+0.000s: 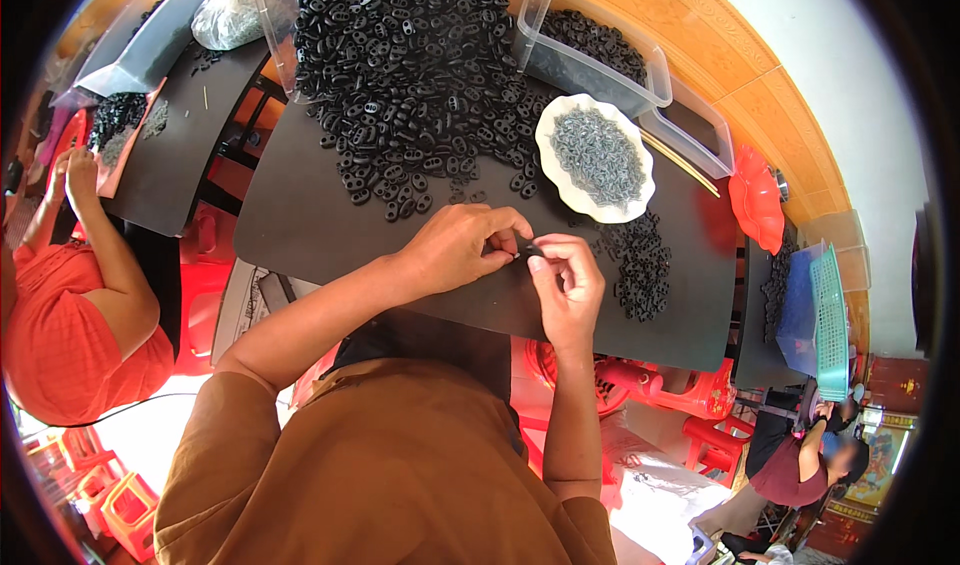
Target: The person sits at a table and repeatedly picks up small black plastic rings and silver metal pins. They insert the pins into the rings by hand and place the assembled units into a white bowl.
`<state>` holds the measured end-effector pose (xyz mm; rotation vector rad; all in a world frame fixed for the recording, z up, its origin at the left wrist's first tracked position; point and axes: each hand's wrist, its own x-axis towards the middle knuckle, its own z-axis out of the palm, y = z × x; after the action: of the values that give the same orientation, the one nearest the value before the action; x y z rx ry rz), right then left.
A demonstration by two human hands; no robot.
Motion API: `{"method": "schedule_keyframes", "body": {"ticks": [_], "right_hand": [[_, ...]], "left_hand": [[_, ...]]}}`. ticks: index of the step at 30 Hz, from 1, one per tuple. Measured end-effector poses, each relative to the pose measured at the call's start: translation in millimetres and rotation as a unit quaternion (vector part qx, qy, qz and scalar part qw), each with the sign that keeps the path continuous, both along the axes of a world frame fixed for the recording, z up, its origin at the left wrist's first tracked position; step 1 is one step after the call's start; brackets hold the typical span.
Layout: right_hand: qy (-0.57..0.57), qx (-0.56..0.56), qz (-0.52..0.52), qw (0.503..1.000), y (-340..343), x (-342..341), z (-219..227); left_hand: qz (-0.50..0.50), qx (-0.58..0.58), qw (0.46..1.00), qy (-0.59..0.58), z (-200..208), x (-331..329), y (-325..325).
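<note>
Close together over the front of the dark table [300, 195], my two hands meet at a small black plastic piece [530, 251]. My right hand [568, 283] pinches it between thumb and fingers. Thumb and fingertips of my left hand [458, 245] are closed at its other side; what they grip is too small to tell. A large heap of black oval two-holed plastic pieces [410, 75] lies beyond my hands. To the right are a white scalloped bowl [551, 170] of small grey pieces [597, 155] and a pile of smaller black parts [640, 265].
Clear plastic bins [655, 85] with black parts stand at the back right. A red scalloped dish [757, 200] sits at the right edge, near a teal basket [830, 315]. A person in red [85, 325] works at the left table; another person [800, 465] is at lower right.
</note>
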<state>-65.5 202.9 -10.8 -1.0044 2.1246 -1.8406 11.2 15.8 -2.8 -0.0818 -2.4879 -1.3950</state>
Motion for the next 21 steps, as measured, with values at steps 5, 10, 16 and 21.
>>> {"method": "schedule_keyframes", "body": {"ticks": [5, 10, 16, 21], "right_hand": [[-0.044, -0.066, -0.011, 0.997, 4.7, -4.0, -0.9], [-0.113, -0.103, 0.013, 0.988, 8.6, -5.3, 1.5], [-0.087, -0.052, 0.004, 0.995, 6.2, -10.8, 2.4], [0.113, 0.132, -0.030, 0.984, 3.9, -12.1, 8.7]], "left_hand": [[0.002, -0.017, 1.000, 0.020, -4.7, -0.7, 0.3], [-0.009, -0.024, 0.999, 0.034, -7.0, -2.3, -1.1], [-0.013, -0.028, 0.998, 0.049, -5.2, -2.9, -0.7], [-0.005, -0.033, 0.997, 0.068, -9.4, -3.5, -0.6]]}}
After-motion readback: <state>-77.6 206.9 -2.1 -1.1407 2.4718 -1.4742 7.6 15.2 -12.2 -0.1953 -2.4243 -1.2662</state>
